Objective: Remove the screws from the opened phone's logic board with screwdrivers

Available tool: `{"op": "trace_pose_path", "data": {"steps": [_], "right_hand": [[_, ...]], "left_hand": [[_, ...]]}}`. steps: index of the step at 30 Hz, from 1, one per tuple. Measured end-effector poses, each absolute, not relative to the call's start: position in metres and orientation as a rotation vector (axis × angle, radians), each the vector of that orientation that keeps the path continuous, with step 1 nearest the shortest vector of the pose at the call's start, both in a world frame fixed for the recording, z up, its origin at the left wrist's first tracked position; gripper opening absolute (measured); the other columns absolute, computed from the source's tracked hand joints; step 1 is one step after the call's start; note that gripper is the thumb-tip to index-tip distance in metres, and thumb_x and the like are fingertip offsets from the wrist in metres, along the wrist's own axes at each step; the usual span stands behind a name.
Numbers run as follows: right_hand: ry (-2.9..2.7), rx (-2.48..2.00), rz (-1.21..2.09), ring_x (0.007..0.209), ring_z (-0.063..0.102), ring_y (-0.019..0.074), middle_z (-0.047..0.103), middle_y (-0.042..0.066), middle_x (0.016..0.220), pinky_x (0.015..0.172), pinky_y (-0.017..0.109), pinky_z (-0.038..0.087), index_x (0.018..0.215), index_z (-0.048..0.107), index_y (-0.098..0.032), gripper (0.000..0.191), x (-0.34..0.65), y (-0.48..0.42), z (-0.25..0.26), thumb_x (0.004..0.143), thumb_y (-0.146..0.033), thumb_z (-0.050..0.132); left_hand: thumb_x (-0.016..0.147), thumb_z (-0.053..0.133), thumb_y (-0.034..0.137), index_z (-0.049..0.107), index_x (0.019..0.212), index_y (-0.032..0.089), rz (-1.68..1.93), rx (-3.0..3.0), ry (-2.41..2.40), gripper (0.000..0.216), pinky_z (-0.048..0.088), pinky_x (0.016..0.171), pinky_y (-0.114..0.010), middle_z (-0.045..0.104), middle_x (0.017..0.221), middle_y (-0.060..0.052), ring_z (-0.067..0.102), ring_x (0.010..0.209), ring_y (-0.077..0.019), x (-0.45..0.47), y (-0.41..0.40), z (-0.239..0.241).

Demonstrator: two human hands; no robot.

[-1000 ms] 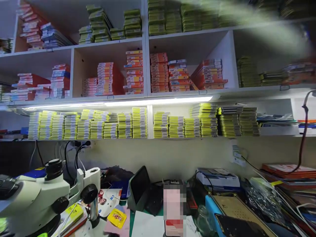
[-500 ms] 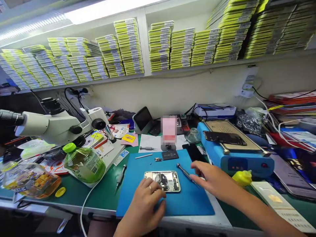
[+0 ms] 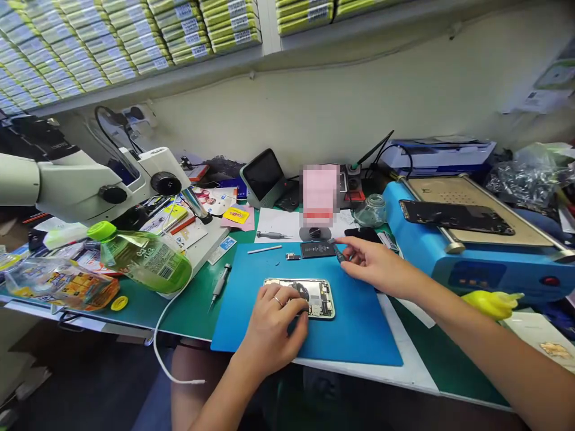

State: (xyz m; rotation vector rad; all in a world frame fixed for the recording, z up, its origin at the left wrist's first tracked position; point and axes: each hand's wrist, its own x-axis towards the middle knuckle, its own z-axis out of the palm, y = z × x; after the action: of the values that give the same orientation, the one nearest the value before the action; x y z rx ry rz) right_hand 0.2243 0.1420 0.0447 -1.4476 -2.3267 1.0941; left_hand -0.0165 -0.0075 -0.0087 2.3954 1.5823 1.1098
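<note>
Head view: your left hand [image 3: 278,323], ring on one finger, lies with curled fingers over the left part of an opened, white-rimmed phone body [image 3: 322,304]; whether those fingers grip anything cannot be told. Your right hand [image 3: 348,251], thumb and fingers nearly closed, has hold of a slim dark-grey screwdriver [image 3: 339,254], just beside a flat black rectangular battery [image 3: 314,249]. The phone body lies face-up, innards bared, near the middle of a blue rectangular mat [image 3: 251,335]. Also on the mat, beyond the phone body: one small metallic component [image 3: 293,256], just left of the battery; one thin white stick [image 3: 264,248], further left. On the green table [image 3: 193,317], left of the mat: one grey-handled screwdriver [image 3: 220,284]; one large bottle of green liquid with green cap [image 3: 150,260]; one round yellow lid [image 3: 119,303]. Behind these, one white microscope [image 3: 81,188]. To your right: one blue machine with tan top plate [image 3: 417,251], bearing a black phone-shaped panel [image 3: 456,218]; one yellow squeeze bottle [image 3: 492,304] before it.
</note>
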Motion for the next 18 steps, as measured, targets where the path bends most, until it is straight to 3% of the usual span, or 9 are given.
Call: {"op": "trace_pose_path", "data": {"steps": [11, 18], "right_hand": [[-1.796, -1.246, 1.223, 0.098, 0.06, 0.008, 0.062, 0.008, 0.108, 0.09, 0.025, 0.059, 0.121, 0.06, -0.008, 0.042, 0.222, 0.146, 0.005, 0.101, -0.045, 0.061], [-1.633, -1.193, 1.317, 0.102, 0.061, 0.0095, 0.061, 0.009, 0.113, 0.09, 0.026, 0.06, 0.128, 0.059, -0.008, 0.046, 0.223, 0.147, 0.003, 0.103, -0.046, 0.058]], "left_hand": [[0.103, 0.058, 0.022, 0.067, 0.111, 0.024, 0.998, 2.369, 1.628, 0.013, 0.045, 0.086, -0.04, 0.073, 0.107, -0.004, 0.062, 0.096, -0.0219, -0.016, -0.011, -0.01], [0.103, 0.058, 0.02, 0.067, 0.113, 0.024, 1.007, 2.311, 1.659, 0.014, 0.045, 0.092, -0.04, 0.073, 0.109, -0.003, 0.063, 0.1, -0.0213, -0.018, -0.013, -0.01]]}}
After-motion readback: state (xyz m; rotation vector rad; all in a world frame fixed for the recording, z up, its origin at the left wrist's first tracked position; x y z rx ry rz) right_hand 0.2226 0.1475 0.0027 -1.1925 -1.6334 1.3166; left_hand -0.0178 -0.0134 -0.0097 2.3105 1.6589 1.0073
